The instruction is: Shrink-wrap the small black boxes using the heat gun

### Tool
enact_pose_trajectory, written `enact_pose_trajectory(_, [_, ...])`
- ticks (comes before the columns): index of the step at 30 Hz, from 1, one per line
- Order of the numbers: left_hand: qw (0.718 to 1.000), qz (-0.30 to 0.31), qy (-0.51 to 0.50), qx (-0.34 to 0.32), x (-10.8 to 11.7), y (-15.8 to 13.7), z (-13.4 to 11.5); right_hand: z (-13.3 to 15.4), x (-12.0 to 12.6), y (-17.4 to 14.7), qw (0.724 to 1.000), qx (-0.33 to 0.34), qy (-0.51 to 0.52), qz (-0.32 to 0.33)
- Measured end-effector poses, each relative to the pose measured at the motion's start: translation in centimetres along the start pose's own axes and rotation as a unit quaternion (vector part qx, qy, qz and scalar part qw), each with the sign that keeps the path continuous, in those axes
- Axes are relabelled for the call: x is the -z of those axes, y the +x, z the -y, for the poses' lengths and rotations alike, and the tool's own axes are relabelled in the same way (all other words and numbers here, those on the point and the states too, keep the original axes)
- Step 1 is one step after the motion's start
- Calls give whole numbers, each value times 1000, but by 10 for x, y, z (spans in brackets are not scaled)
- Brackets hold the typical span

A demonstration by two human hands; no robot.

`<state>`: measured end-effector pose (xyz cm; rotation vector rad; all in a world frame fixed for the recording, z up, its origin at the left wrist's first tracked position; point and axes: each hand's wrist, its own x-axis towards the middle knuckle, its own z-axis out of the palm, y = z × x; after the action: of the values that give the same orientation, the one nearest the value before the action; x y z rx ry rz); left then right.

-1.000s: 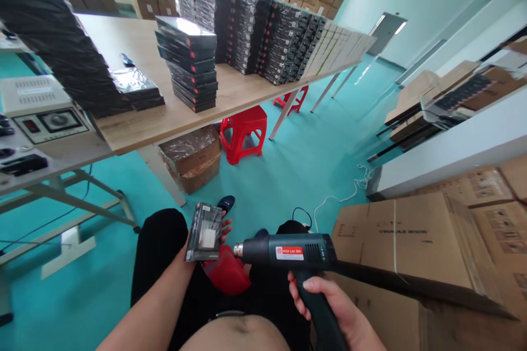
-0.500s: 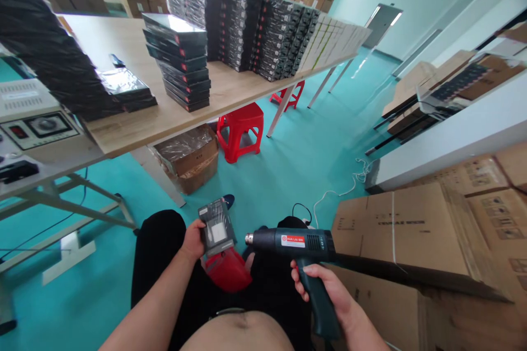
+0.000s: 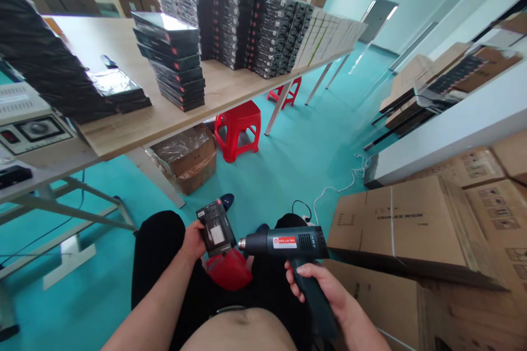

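Note:
My left hand (image 3: 192, 240) holds a small dark flat packaged box (image 3: 216, 228) with a white label, tilted over my lap. My right hand (image 3: 325, 290) grips the handle of a dark green heat gun (image 3: 284, 242) with a red label. Its metal nozzle points left and sits just beside the box's right edge. A red stool (image 3: 228, 270) shows between my black-trousered knees, below the box.
A long wooden table (image 3: 123, 126) ahead carries stacks of black wrapped boxes (image 3: 175, 63). A sealing machine (image 3: 28, 131) stands at left. Red stools (image 3: 236, 130) and a wrapped carton (image 3: 187, 156) sit under the table. Cardboard cartons (image 3: 411, 225) crowd my right. A white cable (image 3: 341, 186) lies on the teal floor.
The left hand has turned the small box and lowered it slightly. The heat gun has shifted a little left, bringing its nozzle close to the box's edge.

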<state>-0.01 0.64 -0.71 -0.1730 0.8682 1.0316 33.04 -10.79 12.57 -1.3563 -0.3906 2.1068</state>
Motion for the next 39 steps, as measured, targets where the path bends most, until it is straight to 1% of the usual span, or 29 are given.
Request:
enact_pose_trajectory(2, [1000, 8, 22, -11, 1, 2, 2, 0, -3, 3, 1000, 13, -2, 1])
enact_pose_trajectory(5, [998, 2, 59, -6, 3, 6, 6, 2, -5, 9, 999, 34, 7, -7])
enact_pose_trajectory(8, [995, 1, 99, 2, 5, 8, 12, 5, -5, 15, 998, 33, 42, -24])
enact_pose_trajectory(10, [993, 11, 117, -3, 6, 8, 15, 8, -2, 19, 997, 29, 62, -34])
enact_pose_trajectory(13, [983, 45, 172, -43, 7, 8, 19, 14, 0, 23, 996, 35, 71, -48])
enact_pose_trajectory(16, [967, 72, 226, -92, 7, 9, 22, 18, -3, 30, 995, 50, 62, -53])
enact_pose_trajectory(19, [946, 83, 289, -121, 7, 11, 24, 19, -15, 39, 996, 74, 35, -44])
enact_pose_trajectory(21, [939, 77, 312, -121, 8, 12, 24, 19, -28, 44, 995, 92, 8, -31])
enact_pose_trajectory(23, [951, 59, 286, -105, 8, 13, 24, 19, -38, 44, 995, 98, -21, -9])
enact_pose_trajectory(25, [968, 32, 234, -84, 10, 14, 22, 21, -43, 40, 994, 82, -58, 30])
enact_pose_trajectory(28, [984, -16, 169, -58, 13, 17, 16, 26, -36, 27, 986, 34, -132, 93])
enact_pose_trajectory(30, [988, -41, 141, -46, 16, 20, 13, 29, -26, 20, 981, 18, -163, 104])
enact_pose_trajectory(32, [990, -58, 124, -35, 18, 23, 12, 33, -18, 19, 983, 30, -162, 75])
enact_pose_trajectory(34, [989, -71, 124, -30, 19, 25, 14, 34, -16, 25, 988, 61, -143, 25])
enact_pose_trajectory(37, [988, -77, 135, -27, 18, 27, 20, 34, -27, 41, 987, 106, -116, -33])
enact_pose_trajectory(39, [989, -68, 131, -20, 16, 27, 22, 32, -41, 49, 985, 120, -116, -34])
